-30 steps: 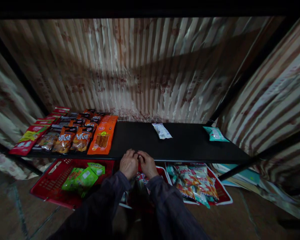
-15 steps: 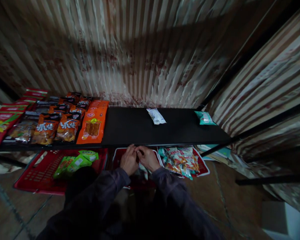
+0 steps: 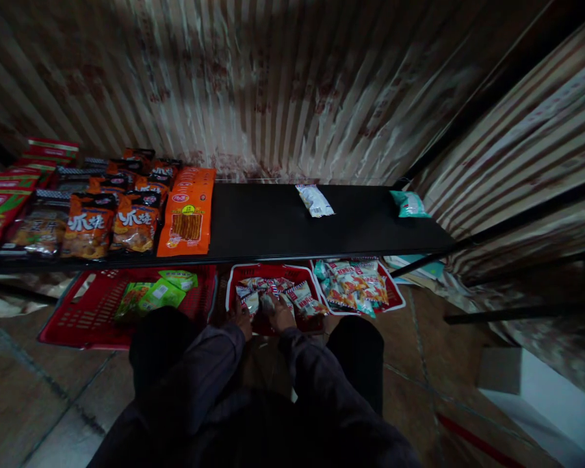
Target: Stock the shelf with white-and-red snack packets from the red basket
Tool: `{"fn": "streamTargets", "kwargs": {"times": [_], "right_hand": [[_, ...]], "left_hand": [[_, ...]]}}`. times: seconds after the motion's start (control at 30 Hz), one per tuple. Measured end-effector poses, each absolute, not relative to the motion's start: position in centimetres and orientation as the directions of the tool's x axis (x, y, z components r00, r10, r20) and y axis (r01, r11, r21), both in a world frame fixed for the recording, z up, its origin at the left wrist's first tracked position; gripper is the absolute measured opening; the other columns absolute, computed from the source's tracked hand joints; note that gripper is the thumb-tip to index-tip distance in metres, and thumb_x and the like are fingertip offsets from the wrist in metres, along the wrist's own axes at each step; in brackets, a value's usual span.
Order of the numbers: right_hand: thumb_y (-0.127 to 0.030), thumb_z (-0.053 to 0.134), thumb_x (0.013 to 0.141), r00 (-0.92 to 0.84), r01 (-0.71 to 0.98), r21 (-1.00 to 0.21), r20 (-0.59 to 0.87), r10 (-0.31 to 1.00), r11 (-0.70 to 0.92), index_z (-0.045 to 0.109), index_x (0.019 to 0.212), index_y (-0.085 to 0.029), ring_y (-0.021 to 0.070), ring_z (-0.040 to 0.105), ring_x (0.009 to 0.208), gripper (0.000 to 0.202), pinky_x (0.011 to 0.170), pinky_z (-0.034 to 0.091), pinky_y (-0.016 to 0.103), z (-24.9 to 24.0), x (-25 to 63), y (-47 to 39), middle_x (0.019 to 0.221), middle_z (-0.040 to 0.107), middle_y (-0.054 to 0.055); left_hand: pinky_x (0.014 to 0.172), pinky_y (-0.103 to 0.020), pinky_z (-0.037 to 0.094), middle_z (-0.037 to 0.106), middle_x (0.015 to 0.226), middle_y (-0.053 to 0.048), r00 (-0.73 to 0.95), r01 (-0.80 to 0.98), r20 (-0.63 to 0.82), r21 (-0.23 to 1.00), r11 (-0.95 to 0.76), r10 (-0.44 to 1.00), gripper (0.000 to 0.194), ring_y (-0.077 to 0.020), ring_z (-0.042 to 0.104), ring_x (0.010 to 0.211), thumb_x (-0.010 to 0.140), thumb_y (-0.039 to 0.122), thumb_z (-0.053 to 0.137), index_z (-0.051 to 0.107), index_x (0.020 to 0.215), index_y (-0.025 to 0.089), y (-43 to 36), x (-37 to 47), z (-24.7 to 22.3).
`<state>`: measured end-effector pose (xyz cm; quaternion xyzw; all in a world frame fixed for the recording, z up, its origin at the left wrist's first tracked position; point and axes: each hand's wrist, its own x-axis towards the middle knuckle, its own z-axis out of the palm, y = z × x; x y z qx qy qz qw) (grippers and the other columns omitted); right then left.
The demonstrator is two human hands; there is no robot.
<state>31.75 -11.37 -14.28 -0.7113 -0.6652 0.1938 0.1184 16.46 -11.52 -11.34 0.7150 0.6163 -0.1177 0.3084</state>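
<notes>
Both hands are down in the middle red basket (image 3: 229, 286), among white-and-red snack packets (image 3: 305, 299). My left hand (image 3: 242, 321) is at the basket's near left side, its fingers apart and resting against the packets. My right hand (image 3: 283, 316) lies just beside it, fingers closed on a whitish snack packet (image 3: 268, 303) that they partly cover. On the black shelf (image 3: 258, 224) above lie one white packet (image 3: 315, 200) and, farther right, one teal packet (image 3: 410, 204).
Orange snack bags (image 3: 136, 224), a flat orange pouch (image 3: 188, 211) and red bags (image 3: 2, 208) fill the shelf's left. Below, a left red basket (image 3: 92, 318) holds green packets (image 3: 160, 294); a right basket (image 3: 402, 300) holds teal and white packets. A white box (image 3: 556, 383) stands on the floor.
My hands have gone from meeting fingertip to fingertip by the shelf's front edge to lower among the packets, a little apart. The view has tilted down, showing more of the middle basket.
</notes>
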Motion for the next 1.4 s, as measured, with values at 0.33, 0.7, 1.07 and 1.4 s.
{"fn": "streamTargets", "kwargs": {"times": [0.33,0.7,1.07,1.4], "right_hand": [[-0.002,0.045,0.073,0.001,0.862,-0.490,-0.257,0.967,-0.131,0.046,0.133,-0.023,0.0226,0.051,0.119,0.063,0.099,0.042,0.031,-14.2,32.9,-10.7,0.134,0.051,0.006],[-0.008,0.044,0.078,0.044,0.853,-0.505,-0.184,0.982,-0.133,0.050,0.130,-0.021,0.0248,0.053,0.115,0.054,0.097,0.041,0.035,-15.6,31.5,-9.8,0.129,0.054,0.011],[-0.021,0.055,0.076,-0.038,0.889,-0.457,-0.078,0.996,-0.002,0.054,0.124,-0.017,0.0293,0.044,0.123,0.048,0.097,0.042,0.041,-18.0,32.1,-10.3,0.130,0.051,0.016],[-0.016,0.045,0.082,-0.205,0.907,-0.342,0.146,0.968,0.244,0.052,0.126,-0.018,0.0289,0.015,0.139,0.045,0.107,0.029,0.047,-15.8,26.3,-10.1,0.150,0.026,0.009]], "left_hand": [[0.102,-0.048,0.032,0.018,0.151,-0.015,0.097,0.959,-0.417,0.283,0.028,0.904,0.056,-0.0361,0.029,0.131,0.075,0.018,0.049,0.046,0.130,0.012,-13.4,17.7,-13.4],[0.103,-0.041,0.035,0.028,0.149,-0.010,0.004,0.945,-0.384,0.304,0.123,0.924,0.047,-0.0309,0.036,0.129,0.072,0.018,0.052,0.057,0.119,0.016,-12.3,18.2,-14.0],[0.108,-0.047,0.026,0.041,0.142,-0.010,-0.113,0.879,-0.286,0.417,0.230,0.951,0.040,-0.0307,0.019,0.138,0.068,0.021,0.054,0.066,0.106,0.018,-11.1,20.2,-15.5],[0.112,-0.050,0.014,0.024,0.150,-0.012,0.028,0.933,0.107,0.353,-0.064,0.994,0.050,-0.0274,0.006,0.140,0.080,0.017,0.045,0.047,0.130,0.013,-9.6,12.5,-15.1]]}}
